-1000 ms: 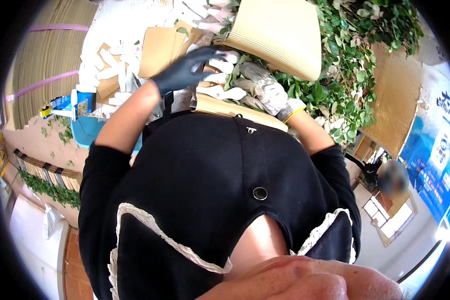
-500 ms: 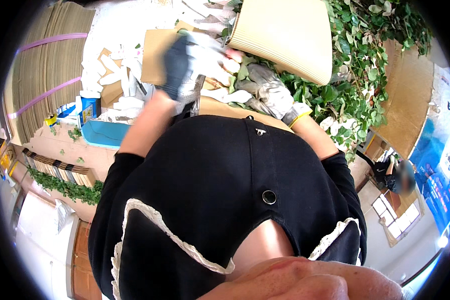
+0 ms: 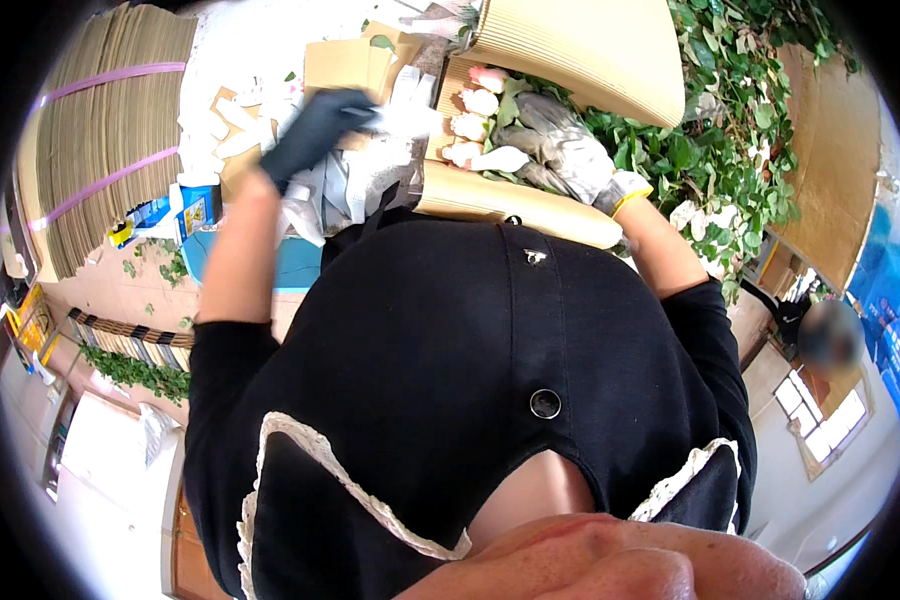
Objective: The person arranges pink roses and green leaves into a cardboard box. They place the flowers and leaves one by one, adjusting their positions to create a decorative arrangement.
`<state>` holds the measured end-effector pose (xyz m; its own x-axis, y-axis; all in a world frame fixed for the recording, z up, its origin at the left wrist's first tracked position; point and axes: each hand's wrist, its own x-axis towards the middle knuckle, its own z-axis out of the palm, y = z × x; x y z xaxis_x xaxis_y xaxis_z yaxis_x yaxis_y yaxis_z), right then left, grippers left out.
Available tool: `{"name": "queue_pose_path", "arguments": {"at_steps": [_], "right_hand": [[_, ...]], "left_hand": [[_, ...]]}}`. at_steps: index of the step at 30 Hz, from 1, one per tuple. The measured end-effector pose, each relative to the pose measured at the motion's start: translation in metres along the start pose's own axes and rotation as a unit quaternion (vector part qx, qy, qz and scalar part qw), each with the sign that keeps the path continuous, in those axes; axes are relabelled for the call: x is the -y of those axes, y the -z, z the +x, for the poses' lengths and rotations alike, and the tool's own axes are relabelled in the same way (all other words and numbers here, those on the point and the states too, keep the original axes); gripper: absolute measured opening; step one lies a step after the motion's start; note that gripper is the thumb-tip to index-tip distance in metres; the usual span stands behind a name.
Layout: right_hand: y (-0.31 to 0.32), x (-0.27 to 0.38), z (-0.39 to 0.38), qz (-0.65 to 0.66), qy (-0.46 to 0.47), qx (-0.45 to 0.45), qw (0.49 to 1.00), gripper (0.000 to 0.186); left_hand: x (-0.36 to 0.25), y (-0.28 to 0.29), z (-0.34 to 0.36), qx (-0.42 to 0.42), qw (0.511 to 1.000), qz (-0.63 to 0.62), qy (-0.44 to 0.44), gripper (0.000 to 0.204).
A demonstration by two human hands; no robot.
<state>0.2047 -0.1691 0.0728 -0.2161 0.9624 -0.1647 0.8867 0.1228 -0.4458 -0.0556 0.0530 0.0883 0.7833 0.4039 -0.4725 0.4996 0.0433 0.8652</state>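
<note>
My left hand (image 3: pixel 320 135), in a dark glove, is raised at the left of the work spot. Its fingers are closed near a blurred white strip (image 3: pixel 400 122); what they pinch is smeared by motion. In a stained grey-white glove, my right hand (image 3: pixel 555 150) is closed over a row of roses (image 3: pixel 469 127) just below their heads. Several pale pink blooms stick out to its left, and one bud wears a white sleeve (image 3: pixel 500 160). Under them lies corrugated cardboard (image 3: pixel 520 208), whose far flap (image 3: pixel 590 55) stands folded up. The stems are hidden by the hand and leaves.
Leafy rose stems (image 3: pixel 700 140) are heaped at the right. White sleeves (image 3: pixel 335 190) and cardboard pieces (image 3: pixel 340 65) lie to the left, with a strapped cardboard stack (image 3: pixel 110 130) beyond. A blue tray (image 3: pixel 255 262) sits below. Another person (image 3: pixel 830 335) is at the far right.
My left hand has moved left, away from the rose heads. More blooms now show beside my right hand, which has shifted slightly right and stays on the roses.
</note>
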Motion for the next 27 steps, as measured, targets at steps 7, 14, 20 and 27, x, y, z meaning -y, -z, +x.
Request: {"name": "queue_pose_path", "arguments": {"at_steps": [7, 14, 20, 27], "right_hand": [[-0.001, -0.004, 0.001, 0.064, -0.009, -0.023, 0.998, 0.042], [-0.005, -0.008, -0.007, 0.080, 0.000, -0.042, 0.996, 0.044], [-0.010, -0.011, -0.006, 0.029, 0.016, -0.016, 0.999, 0.042], [0.069, 0.032, -0.012, -0.064, -0.011, -0.015, 0.998, 0.030]], "left_hand": [[-0.001, -0.054, 0.034, 0.055, 0.894, 0.292, -0.335, 0.035], [0.004, -0.002, 0.008, 0.131, 0.954, 0.237, -0.126, 0.037], [0.001, -0.041, 0.047, 0.025, 0.898, 0.251, -0.360, 0.034], [0.040, -0.090, 0.084, -0.037, 0.932, 0.175, -0.315, 0.052]]}}
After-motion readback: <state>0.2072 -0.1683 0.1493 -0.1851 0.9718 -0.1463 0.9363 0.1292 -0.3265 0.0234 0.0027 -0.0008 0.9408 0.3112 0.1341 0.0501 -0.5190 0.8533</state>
